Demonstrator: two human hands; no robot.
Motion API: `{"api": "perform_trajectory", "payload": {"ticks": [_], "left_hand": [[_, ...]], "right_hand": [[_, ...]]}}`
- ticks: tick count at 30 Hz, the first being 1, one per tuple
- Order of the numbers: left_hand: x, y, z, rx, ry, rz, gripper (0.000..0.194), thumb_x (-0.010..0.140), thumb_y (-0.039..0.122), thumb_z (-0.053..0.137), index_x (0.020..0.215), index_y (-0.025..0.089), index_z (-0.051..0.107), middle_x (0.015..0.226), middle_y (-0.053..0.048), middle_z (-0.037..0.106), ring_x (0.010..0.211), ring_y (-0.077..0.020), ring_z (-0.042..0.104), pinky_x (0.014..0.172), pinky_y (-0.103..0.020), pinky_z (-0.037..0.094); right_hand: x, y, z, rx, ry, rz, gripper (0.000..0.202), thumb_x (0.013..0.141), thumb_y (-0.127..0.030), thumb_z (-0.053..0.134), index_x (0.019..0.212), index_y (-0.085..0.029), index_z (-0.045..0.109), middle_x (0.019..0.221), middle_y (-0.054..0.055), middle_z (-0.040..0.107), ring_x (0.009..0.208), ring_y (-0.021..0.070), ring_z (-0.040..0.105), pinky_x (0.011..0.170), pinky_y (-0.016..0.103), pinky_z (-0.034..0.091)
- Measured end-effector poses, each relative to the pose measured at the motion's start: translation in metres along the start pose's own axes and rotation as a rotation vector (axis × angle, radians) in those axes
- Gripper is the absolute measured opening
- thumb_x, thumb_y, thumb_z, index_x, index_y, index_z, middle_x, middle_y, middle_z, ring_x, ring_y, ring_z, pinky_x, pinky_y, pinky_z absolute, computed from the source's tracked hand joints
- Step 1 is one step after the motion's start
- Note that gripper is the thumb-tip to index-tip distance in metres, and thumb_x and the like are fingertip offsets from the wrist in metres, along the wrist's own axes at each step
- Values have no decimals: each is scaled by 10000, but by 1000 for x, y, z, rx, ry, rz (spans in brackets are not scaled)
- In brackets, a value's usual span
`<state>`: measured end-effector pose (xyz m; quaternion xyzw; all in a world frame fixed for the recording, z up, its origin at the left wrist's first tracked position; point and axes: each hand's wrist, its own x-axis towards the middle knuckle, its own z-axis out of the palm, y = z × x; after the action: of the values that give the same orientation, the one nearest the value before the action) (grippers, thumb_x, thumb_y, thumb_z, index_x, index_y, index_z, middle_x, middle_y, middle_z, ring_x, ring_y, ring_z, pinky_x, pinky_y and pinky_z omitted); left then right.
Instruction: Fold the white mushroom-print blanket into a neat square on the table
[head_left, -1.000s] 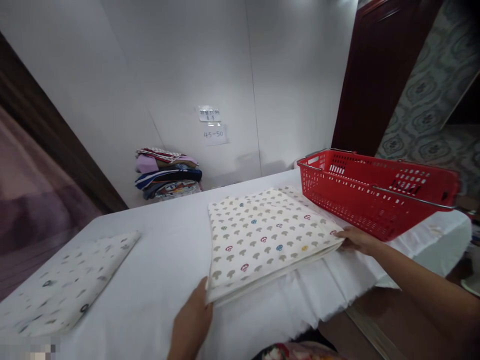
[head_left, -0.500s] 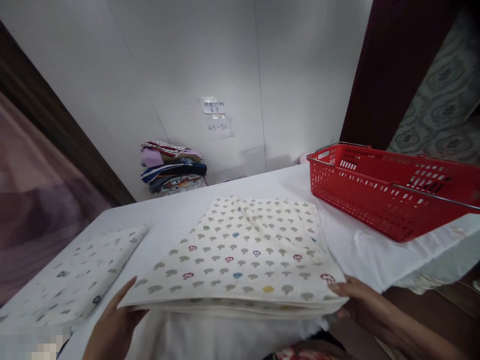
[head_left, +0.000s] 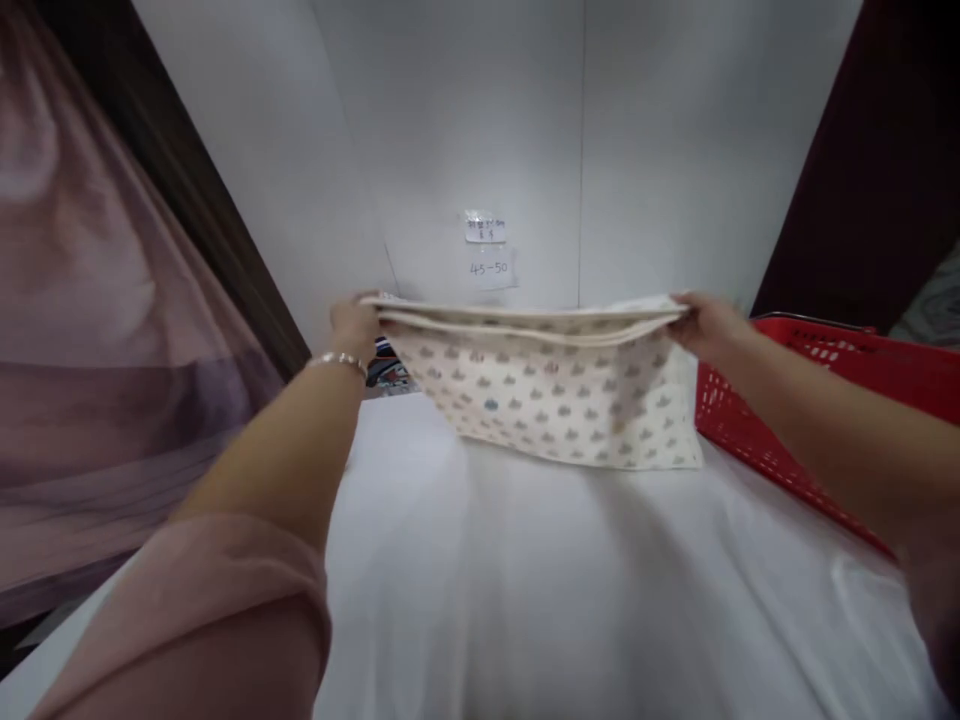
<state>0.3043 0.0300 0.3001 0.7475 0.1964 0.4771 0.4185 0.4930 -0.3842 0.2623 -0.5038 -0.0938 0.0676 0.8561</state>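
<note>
A cream cloth printed with small mushrooms (head_left: 555,400) hangs folded in layers between my two hands, above the far part of the white-covered table (head_left: 525,560). Its upper left corner is pinched by my left hand (head_left: 356,325), which has a bracelet at the wrist. My right hand (head_left: 701,320) grips the upper right corner. The lower edge of the cloth hangs down close to the table cover; I cannot tell whether it touches. Some fingers are hidden behind the fabric.
A red plastic basket (head_left: 810,400) stands on the right, partly behind my right arm. Part of a stack of folded fabrics (head_left: 390,372) shows behind the cloth. Paper labels (head_left: 489,268) are stuck on the white wall. A pink curtain (head_left: 112,300) hangs at the left.
Both hands have lifted the near edge of the mushroom cloth and carried it up and away from me, so it now hangs down. The other folded cloth at left is out of sight.
</note>
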Motion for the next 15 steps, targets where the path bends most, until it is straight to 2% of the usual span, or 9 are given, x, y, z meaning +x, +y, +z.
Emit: {"api": "perform_trajectory", "payload": {"ticks": [1, 3, 4, 6, 8, 10, 12, 13, 15], "left_hand": [[27, 18, 2, -48, 64, -49, 316, 875, 37, 325, 1161, 0, 454, 949, -56, 596, 786, -70, 540, 780, -327, 492], [66, 52, -2, -134, 112, 30, 401, 865, 3, 322, 1264, 22, 346, 1027, -51, 570, 804, -46, 506, 822, -343, 483], [76, 65, -7, -161, 106, 75, 424, 864, 7, 343, 1286, 37, 320, 1065, -53, 554, 814, -43, 495, 831, -355, 485], [78, 79, -21, -191, 65, 156, 459, 851, 13, 407, 1298, 53, 310, 1120, -63, 528, 851, -48, 490, 849, -374, 488], [59, 76, -39, -196, 21, 193, 459, 833, 20, 466, 1277, 71, 360, 1143, -71, 525, 892, -66, 503, 863, -381, 492], [23, 57, -58, -166, 0, 166, 417, 821, 24, 488, 1230, 100, 444, 1132, -67, 548, 904, -84, 529, 866, -374, 495], [-24, 24, -77, -68, -12, 68, 382, 824, 10, 440, 1195, 86, 496, 1102, -45, 569, 895, -76, 548, 866, -357, 486], [-51, 5, -87, 17, -50, -6, 376, 829, -7, 388, 1183, 49, 503, 1080, -32, 567, 907, -69, 548, 857, -357, 471], [-106, -41, -105, 133, -131, -226, 368, 771, -13, 433, 1101, 67, 574, 1040, -12, 607, 844, -71, 565, 799, -303, 509]], "right_hand": [[13, -18, 13, 72, -33, -88, 234, 857, -49, 434, 688, -179, 532, 600, -29, 578, 568, 61, 528, 511, 156, 465], [25, -47, 29, 156, -122, -221, 214, 847, -63, 473, 720, -220, 542, 653, -42, 602, 649, 67, 554, 580, 172, 499], [26, -56, 32, 169, -179, -263, 207, 836, -69, 498, 736, -243, 550, 686, -45, 618, 690, 77, 565, 608, 184, 515], [20, -61, 29, 145, -255, -286, 209, 814, -83, 535, 762, -282, 573, 751, -41, 646, 739, 95, 579, 621, 192, 532], [7, -48, 18, 79, -287, -238, 190, 815, -117, 546, 792, -296, 604, 811, -33, 667, 745, 106, 590, 586, 182, 536], [-12, -17, 3, -5, -276, -126, 159, 830, -156, 537, 843, -284, 630, 851, -21, 680, 718, 113, 600, 520, 174, 527], [-38, 28, -15, -79, -243, 27, 149, 825, -159, 528, 899, -219, 642, 876, 9, 687, 693, 127, 617, 493, 187, 523], [-54, 54, -25, -121, -240, 112, 165, 824, -159, 529, 942, -198, 637, 926, 29, 688, 731, 139, 630, 531, 197, 534], [-90, 108, -43, -188, -229, 339, 158, 820, -196, 557, 956, -168, 632, 962, 67, 689, 770, 159, 643, 573, 207, 542]]}}
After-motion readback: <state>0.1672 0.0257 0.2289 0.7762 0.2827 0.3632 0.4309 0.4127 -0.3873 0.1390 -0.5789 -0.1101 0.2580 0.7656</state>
